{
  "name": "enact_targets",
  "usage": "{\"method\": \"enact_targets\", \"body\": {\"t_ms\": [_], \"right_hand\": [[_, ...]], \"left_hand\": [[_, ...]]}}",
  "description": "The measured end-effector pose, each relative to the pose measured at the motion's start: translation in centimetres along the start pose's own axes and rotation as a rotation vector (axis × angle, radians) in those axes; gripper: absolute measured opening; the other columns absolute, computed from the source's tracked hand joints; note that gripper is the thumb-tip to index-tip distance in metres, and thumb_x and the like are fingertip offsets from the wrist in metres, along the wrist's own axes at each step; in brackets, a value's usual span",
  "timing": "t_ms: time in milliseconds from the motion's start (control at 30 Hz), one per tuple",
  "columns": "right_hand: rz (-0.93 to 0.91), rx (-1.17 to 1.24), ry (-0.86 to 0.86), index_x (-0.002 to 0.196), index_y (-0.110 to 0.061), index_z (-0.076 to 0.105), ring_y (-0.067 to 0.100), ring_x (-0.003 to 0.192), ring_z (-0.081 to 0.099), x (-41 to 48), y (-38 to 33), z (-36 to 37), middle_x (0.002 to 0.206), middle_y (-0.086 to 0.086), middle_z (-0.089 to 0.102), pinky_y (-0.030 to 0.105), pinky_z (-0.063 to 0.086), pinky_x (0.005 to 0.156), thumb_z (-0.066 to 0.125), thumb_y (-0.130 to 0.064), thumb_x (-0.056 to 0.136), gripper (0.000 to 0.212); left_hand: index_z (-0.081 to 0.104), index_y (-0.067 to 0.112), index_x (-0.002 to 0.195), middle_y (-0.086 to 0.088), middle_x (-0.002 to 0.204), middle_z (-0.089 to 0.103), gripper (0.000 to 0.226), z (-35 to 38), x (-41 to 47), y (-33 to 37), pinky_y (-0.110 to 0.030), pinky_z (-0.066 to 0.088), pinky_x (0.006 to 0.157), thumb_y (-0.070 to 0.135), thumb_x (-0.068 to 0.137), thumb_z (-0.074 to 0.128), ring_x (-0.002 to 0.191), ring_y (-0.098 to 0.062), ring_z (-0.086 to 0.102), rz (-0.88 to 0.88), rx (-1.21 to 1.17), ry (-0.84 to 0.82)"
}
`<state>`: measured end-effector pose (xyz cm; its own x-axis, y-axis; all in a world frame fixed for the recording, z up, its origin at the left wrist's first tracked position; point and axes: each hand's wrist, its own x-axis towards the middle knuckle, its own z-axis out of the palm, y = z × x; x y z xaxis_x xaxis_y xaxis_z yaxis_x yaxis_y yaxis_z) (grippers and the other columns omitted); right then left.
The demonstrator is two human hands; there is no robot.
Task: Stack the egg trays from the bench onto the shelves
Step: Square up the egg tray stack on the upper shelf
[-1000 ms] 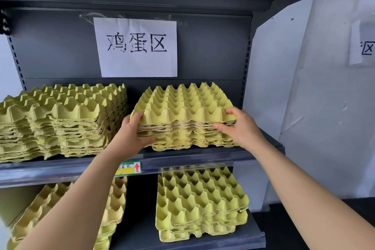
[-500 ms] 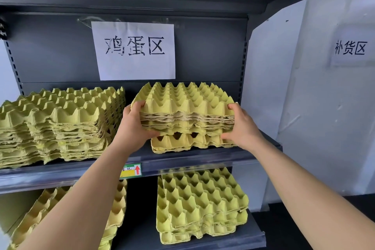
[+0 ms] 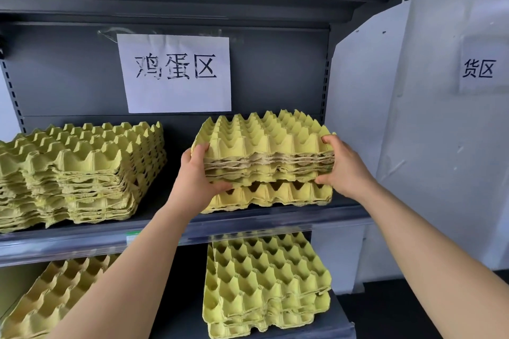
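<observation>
Both hands hold one bundle of egg trays (image 3: 264, 151) at the right end of the upper shelf (image 3: 248, 224). Left hand (image 3: 197, 179) clamps the bundle's left side: thumb over the top rim, fingers curled beneath. Right hand (image 3: 340, 165) grips the right side the same way, thumb on top, fingers tucked under the bottom tray. Bundle is several yellow pulp trays nested together, cups up, roughly level.

Bundle sits apart from the bottom tray (image 3: 275, 195), which lies flat on the shelf near the front edge; dark gaps show between the two along the front. Cannot tell whether the back edges touch.

Left end of the same shelf: a taller pile of trays (image 3: 82, 173), layers slightly out of line, close to the front edge, well apart from the held bundle.

Lower shelf (image 3: 316, 334): a short stack of trays (image 3: 264, 286) at the right, directly below the held bundle, upper ones skewed against the lower. A further pile (image 3: 55, 294) at the left end, partly hidden by the left forearm.

White paper sign (image 3: 176, 73) with three hand-drawn Chinese characters taped to the grey back panel above the gap between the piles. Second paper notice (image 3: 479, 69) on the white wall to the right, cut off by the frame edge.
</observation>
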<state>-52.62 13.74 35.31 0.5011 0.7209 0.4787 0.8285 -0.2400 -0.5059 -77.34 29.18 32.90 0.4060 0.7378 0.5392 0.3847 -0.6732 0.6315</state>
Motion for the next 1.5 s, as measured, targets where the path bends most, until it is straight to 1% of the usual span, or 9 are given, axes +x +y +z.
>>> {"method": "enact_targets", "body": {"t_ms": [400,500,567,667,767,933,1133,1333,1500], "right_hand": [[-0.048,-0.075,-0.106,0.146,-0.021,0.018,0.025,0.118,0.049,-1.8,2.3,2.4,0.146,0.010,0.030,0.026,0.038,0.089,0.074,-0.023,0.079,0.088],[-0.020,0.016,-0.123,0.149,-0.021,0.021,0.020,0.139,0.029,-1.6,1.7,1.6,0.157,0.003,0.012,0.032,0.029,0.107,0.071,-0.037,0.081,0.086],[-0.012,0.117,-0.104,0.151,-0.026,0.017,0.014,0.144,0.013,-1.0,0.9,1.0,0.160,-0.003,-0.002,0.035,0.018,0.114,0.060,-0.046,0.088,0.079],[-0.004,0.081,-0.094,0.152,-0.019,0.016,0.017,0.146,0.012,0.5,0.3,0.6,0.160,0.000,0.009,0.035,0.014,0.116,0.039,-0.045,0.099,0.064],[-0.020,-0.062,-0.080,0.147,-0.006,0.029,0.020,0.143,0.021,1.5,0.3,0.9,0.157,0.007,0.022,0.030,0.017,0.114,0.031,-0.040,0.102,0.057],[-0.030,-0.127,-0.072,0.146,-0.006,0.031,0.023,0.140,0.028,2.0,0.7,1.3,0.154,0.009,0.027,0.033,0.022,0.113,0.029,-0.043,0.101,0.059],[-0.018,-0.145,-0.131,0.149,-0.013,0.026,0.024,0.141,0.027,4.4,-0.7,1.3,0.155,0.006,0.028,0.037,0.024,0.113,0.028,-0.053,0.099,0.065],[-0.013,-0.284,-0.139,0.146,-0.011,0.030,0.028,0.136,0.035,6.0,-0.4,2.6,0.150,0.009,0.037,0.040,0.032,0.108,0.029,-0.055,0.097,0.066],[0.051,0.107,-0.020,0.149,-0.018,0.024,0.024,0.139,0.030,4.9,0.2,2.1,0.155,0.005,0.026,0.038,0.028,0.109,0.048,-0.057,0.090,0.074]], "left_hand": [[0.016,0.022,0.150,-0.007,0.150,0.024,0.100,0.5,-1.1,-1.5,-0.034,0.039,0.102,0.040,0.074,0.079,0.121,-0.025,0.047,-0.007,0.206,-0.131],[0.022,0.022,0.147,-0.008,0.150,0.023,0.094,0.1,-1.0,-1.5,-0.037,0.043,0.102,0.047,0.074,0.076,0.118,-0.027,0.050,-0.011,0.231,-0.134],[0.028,0.021,0.145,-0.005,0.157,0.009,0.088,-0.1,-0.6,-1.3,-0.040,0.041,0.105,0.059,0.076,0.067,0.127,-0.029,0.045,-0.010,0.237,-0.100],[0.033,0.016,0.146,-0.001,0.159,0.008,0.084,-0.5,0.2,-0.9,-0.039,0.036,0.109,0.066,0.081,0.052,0.138,-0.025,0.034,0.069,0.269,-0.047],[0.038,0.012,0.143,-0.003,0.155,0.026,0.080,-0.8,0.4,-1.0,-0.036,0.043,0.097,0.066,0.084,0.046,0.124,-0.023,0.050,0.098,0.361,-0.047],[0.042,0.011,0.139,-0.004,0.151,0.033,0.074,-0.4,0.2,-1.1,-0.033,0.047,0.088,0.063,0.087,0.044,0.111,-0.021,0.056,0.099,0.376,-0.026],[0.040,0.013,0.145,-0.006,0.151,0.037,0.071,-0.9,3.0,-0.1,-0.036,0.034,0.106,0.060,0.092,0.038,0.134,-0.024,0.039,0.038,0.230,-0.011],[0.049,0.006,0.136,-0.009,0.139,0.050,0.080,-0.1,3.2,-0.8,-0.035,0.039,0.100,0.067,0.085,0.038,0.125,-0.025,0.049,-0.016,0.234,-0.010],[0.026,0.019,0.149,-0.001,0.147,0.041,0.070,0.4,1.9,-0.9,-0.035,0.035,0.105,0.058,0.093,0.040,0.131,-0.017,0.040,-0.062,0.000,0.022]]}}
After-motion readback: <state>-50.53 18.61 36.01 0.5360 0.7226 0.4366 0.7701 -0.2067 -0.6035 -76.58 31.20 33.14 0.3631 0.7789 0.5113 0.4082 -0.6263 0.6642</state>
